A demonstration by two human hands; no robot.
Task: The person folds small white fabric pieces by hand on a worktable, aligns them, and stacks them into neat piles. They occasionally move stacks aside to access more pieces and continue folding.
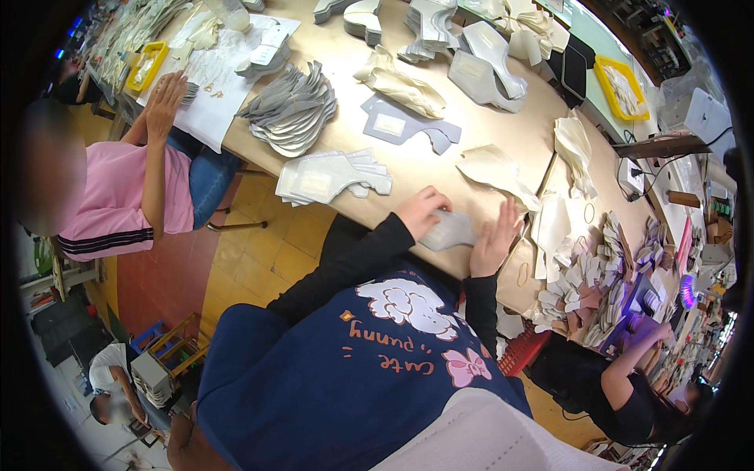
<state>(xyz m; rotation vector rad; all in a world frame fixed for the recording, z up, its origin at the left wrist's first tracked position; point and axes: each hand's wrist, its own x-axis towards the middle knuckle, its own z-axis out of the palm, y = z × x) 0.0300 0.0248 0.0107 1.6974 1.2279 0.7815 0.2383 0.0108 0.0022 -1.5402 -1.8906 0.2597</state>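
A grey cut piece lies at the near edge of the tan surface, between the two hands. The left hand rests with bent fingers on the piece's left end, though whether its grip pinches or only presses cannot be told, while the right hand has its grip open, fingers extended, at the right end. A fanned stack of pale pieces lies to the left, and a loose cream sheet lies beyond the right hand.

Yellow and red floor, broad tan worktable, glowing violet lamp
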